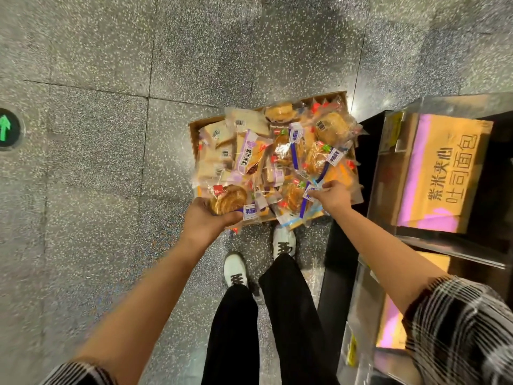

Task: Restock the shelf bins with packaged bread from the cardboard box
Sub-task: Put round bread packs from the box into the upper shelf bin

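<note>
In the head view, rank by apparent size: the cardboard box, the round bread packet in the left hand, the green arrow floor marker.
1. cardboard box
2. round bread packet
3. green arrow floor marker

Packet and marker look close; the packet sits nearer the camera.

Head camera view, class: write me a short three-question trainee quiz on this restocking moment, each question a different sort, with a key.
1. True or false: the cardboard box sits on a shelf.
2. Multiple choice: the left hand holds A) a round bread packet B) a box flap C) nothing.
3. Fill in: the right hand pinches a packet with a ____ stripe.

Key: 1 false, it sits on the floor; 2 A; 3 blue.
</note>
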A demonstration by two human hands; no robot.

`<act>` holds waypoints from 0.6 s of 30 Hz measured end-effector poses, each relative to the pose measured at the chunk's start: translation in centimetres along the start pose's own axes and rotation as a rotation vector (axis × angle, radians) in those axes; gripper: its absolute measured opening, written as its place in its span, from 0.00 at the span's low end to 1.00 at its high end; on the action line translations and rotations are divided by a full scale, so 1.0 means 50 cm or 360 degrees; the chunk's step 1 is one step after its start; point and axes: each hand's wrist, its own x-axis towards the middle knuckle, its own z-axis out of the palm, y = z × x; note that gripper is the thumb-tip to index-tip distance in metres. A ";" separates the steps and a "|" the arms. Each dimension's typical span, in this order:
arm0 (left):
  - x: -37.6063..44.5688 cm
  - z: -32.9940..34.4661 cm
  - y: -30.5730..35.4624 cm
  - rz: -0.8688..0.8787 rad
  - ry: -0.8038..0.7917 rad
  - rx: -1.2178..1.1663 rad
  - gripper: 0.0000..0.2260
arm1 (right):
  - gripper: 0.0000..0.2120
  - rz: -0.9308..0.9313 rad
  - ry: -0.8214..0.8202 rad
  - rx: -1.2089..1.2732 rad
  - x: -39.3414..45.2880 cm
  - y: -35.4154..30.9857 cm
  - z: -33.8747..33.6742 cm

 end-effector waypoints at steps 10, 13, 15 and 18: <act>-0.011 0.016 0.007 0.0024 -0.0059 -0.0116 0.38 | 0.21 0.0225 -0.0018 0.0128 -0.036 0.023 -0.011; -0.061 0.006 0.043 0.0037 -0.0124 -0.0186 0.26 | 0.09 0.0296 -0.0162 0.0476 -0.095 0.043 -0.046; -0.099 0.004 0.068 0.0100 -0.0169 -0.0203 0.22 | 0.05 0.0328 -0.0167 0.0854 -0.149 0.049 -0.079; -0.179 -0.012 0.115 0.0274 -0.0248 -0.0195 0.22 | 0.12 0.0302 -0.0121 0.1329 -0.262 0.047 -0.144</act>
